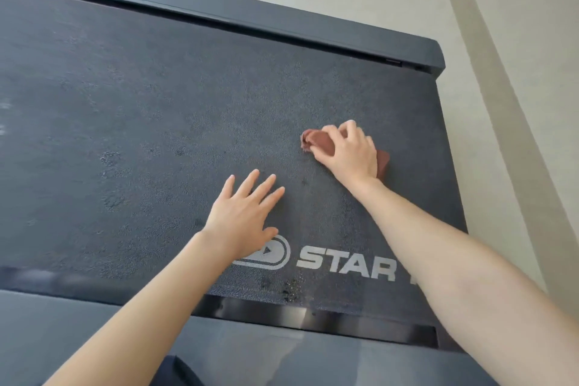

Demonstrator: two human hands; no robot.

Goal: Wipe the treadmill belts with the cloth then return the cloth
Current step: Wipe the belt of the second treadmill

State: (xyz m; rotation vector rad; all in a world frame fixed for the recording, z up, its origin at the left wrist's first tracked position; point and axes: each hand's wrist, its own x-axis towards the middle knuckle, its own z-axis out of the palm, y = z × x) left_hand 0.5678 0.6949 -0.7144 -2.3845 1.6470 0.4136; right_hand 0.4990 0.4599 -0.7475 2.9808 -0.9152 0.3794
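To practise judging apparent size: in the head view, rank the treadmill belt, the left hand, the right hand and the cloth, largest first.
1. treadmill belt, fills most of the view.
2. left hand and right hand: near alike; left is spread and nearer, so unranked.
3. cloth, mostly hidden under the right hand.

Bright even daylight, blurred, warped edges

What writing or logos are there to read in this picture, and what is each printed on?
"STAR": white capitals on the treadmill belt, near its close edge; what follows is hidden by the right forearm.
An oval badge beside it: a small triangle, no letters; the left hand covers part.
The cloth under the right hand: no text shows.
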